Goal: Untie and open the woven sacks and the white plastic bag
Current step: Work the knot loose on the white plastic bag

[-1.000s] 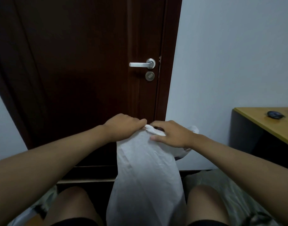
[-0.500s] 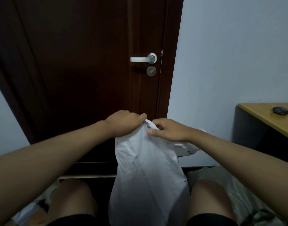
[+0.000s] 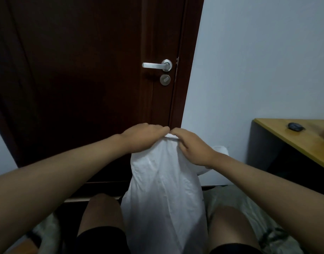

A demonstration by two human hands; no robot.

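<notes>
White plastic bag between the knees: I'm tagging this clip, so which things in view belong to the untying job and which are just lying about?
Part of the job:
- crinkled white plastic bag
- left hand, gripping its top
- right hand, gripping its top

Just lying about:
- dark brown wooden door
- silver metal door handle
- yellow-topped desk
- small dark object on the desk

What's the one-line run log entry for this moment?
left hand grips bag top | right hand grips bag top | white plastic bag upright between knees | mouth not yet open

- Left hand (image 3: 141, 136) and right hand (image 3: 192, 149) pinch the top edge of the white plastic bag (image 3: 164, 195), fingertips almost meeting.
- The bag hangs between the knees, facing a dark door (image 3: 84, 79).
</notes>
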